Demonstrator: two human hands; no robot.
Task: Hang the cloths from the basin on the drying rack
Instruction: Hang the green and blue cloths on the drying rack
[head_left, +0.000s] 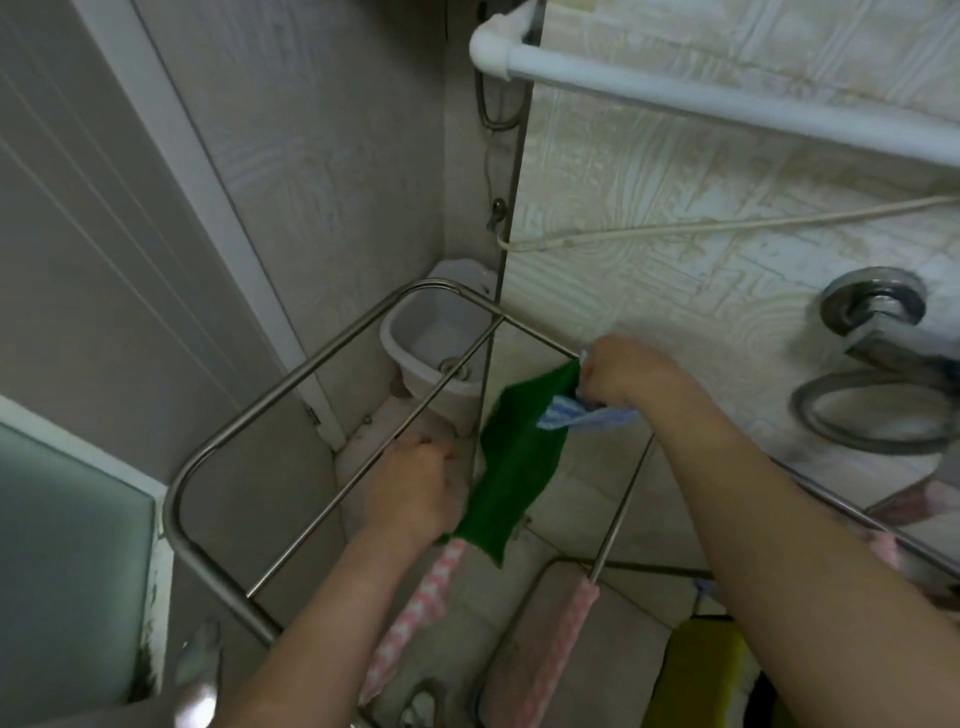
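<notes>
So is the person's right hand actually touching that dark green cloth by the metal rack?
Touching. The head view shows the right hand gripping the top corner of the dark green cloth, together with a blue-and-white striped cloth.

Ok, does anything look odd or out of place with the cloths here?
Slightly. The right hand grips two cloths at once: the green cloth and a bunched blue striped cloth. The green cloth is stretched slantwise down to the left hand, seemingly on no rack rail yet. Nothing looks spilled or damaged.
</notes>
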